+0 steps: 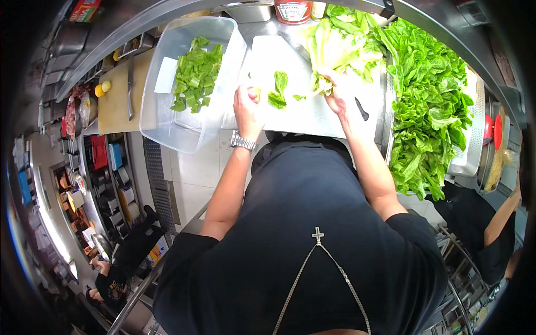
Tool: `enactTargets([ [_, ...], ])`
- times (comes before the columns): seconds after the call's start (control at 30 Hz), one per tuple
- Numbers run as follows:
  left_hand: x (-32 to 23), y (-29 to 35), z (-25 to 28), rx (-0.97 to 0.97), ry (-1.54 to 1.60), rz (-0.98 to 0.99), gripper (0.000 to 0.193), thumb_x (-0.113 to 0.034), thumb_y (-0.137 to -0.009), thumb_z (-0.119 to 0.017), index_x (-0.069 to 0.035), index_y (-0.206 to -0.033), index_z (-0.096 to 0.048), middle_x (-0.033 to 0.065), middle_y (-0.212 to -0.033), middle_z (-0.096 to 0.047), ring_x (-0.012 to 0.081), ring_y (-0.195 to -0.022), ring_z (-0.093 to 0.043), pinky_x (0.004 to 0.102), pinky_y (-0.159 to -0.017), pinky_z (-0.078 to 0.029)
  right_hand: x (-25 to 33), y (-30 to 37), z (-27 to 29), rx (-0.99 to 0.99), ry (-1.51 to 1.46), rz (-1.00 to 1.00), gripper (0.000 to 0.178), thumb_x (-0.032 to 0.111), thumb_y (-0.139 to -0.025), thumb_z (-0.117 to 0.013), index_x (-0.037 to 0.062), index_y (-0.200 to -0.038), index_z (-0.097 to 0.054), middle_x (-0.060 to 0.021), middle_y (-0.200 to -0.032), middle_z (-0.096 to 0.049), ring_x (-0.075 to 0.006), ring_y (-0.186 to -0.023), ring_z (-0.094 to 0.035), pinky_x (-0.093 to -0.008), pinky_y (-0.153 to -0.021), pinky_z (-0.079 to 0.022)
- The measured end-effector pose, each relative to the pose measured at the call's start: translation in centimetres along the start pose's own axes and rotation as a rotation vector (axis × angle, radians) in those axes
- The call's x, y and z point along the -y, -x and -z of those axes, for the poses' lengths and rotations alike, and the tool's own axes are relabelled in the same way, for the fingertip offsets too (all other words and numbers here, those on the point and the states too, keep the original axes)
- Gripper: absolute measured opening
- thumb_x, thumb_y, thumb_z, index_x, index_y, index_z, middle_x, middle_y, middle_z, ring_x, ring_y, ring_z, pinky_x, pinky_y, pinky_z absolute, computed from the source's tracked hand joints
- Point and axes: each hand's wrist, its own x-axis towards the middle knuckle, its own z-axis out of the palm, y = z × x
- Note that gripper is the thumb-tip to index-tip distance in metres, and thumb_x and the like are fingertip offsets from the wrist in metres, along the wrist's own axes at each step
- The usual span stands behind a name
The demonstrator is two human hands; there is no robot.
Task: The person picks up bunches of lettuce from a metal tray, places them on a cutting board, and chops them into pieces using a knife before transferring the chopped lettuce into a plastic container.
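Note:
My left hand point(248, 109) is over the left edge of the white cutting board point(268, 53), its fingers curled in. Whatever they hold, if anything, is hidden. My right hand point(336, 99) grips the near end of some pale green lettuce leaves point(329, 53) on the right part of the board. Between my hands lie a loose dark green leaf point(279, 89) and a small leaf scrap point(299, 97). Just right of my right hand a black knife handle point(362, 109) shows; glare hides any blade. Cut green leaves point(198, 75) sit in a clear plastic tub point(146, 111) to the left.
A large heap of leafy lettuce point(427, 111) stands at the right beside the board. Farther left, a yellowish cutting board point(114, 116) bears a long knife point(130, 84). A red-labelled container point(292, 11) stands at the back. Other people point(474, 223) are at both sides.

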Motion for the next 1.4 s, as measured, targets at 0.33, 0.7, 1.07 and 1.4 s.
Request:
enactTargets([
  [0.33, 4.4, -2.9, -2.0, -0.019, -0.124, 0.078, 0.034, -0.021, -0.077, -0.077, 0.000, -0.098, -0.062, 0.0170, -0.094, -0.066, 0.0346, -0.092, -0.063, 0.0457, -0.081, -0.049, 2.8, 3.3, -2.3, -0.237, 0.459, -0.012, 0.032, -0.003, -0.079, -0.077, -0.0023, -0.109, -0.066, -0.0072, -0.101, -0.070, -0.0151, -0.089, -0.067, -0.0312, -0.083, -0.054],
  [0.7, 3.0, -6.0, -0.8, 0.461, -0.518, -0.818, 0.011, -0.005, -0.075, -0.068, -0.007, -0.085, -0.070, 0.0095, -0.096, -0.063, 0.0310, -0.098, -0.060, 0.0458, -0.090, -0.046, 0.9, 2.4, 1.9, 0.021, 0.666, 0.024, 0.037, 0.008, -0.080, -0.079, -0.0044, -0.112, -0.066, -0.0080, -0.106, -0.069, -0.0167, -0.093, -0.064, -0.0317, -0.085, -0.051],
  [1.07, 3.5, -1.6, -8.9, -0.032, -0.036, -0.441, 0.021, -0.014, -0.072, -0.071, -0.010, -0.093, -0.071, 0.0131, -0.087, -0.072, 0.0340, -0.080, -0.069, 0.0432, -0.072, -0.055, -2.4, -0.2, -0.4, 0.514, 1.670, 0.779, 0.049, 0.018, -0.086, -0.066, 0.0129, -0.134, -0.058, -0.0194, -0.145, -0.048, -0.0389, -0.132, -0.047, -0.0453, -0.109, -0.039],
  [1.4, 6.4, -0.5, -4.7, 0.056, -0.035, -0.509, 0.029, -0.010, -0.077, -0.066, -0.004, -0.106, -0.064, 0.0192, -0.113, -0.064, 0.0403, -0.104, -0.059, 0.0468, -0.090, -0.047, -5.1, 2.9, -1.9, 0.263, 2.067, 0.256, 0.103, 0.023, -0.065, -0.084, 0.0078, -0.151, -0.029, -0.0258, -0.115, -0.055, -0.0411, -0.102, -0.058, -0.0523, -0.081, -0.051],
])
